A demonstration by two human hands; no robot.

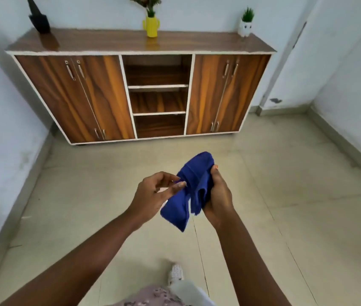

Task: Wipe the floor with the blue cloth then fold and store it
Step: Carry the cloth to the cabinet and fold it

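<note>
Blue cloth point(194, 191) bunched and held in the air in front of the cabinet point(142, 93), above the floor point(285, 206). Right hand point(218, 199) grips it, fingers wrapped round, mostly hidden behind the fabric. Left hand point(153, 195) beside it, fingers loosely spread, tips at the cloth edge, possibly touching; motion blur there. Cabinet's middle shelves open, doors closed. Foot point(175, 272) below, partly cut off.

No readable text, label, brand, number or sign anywhere
</note>
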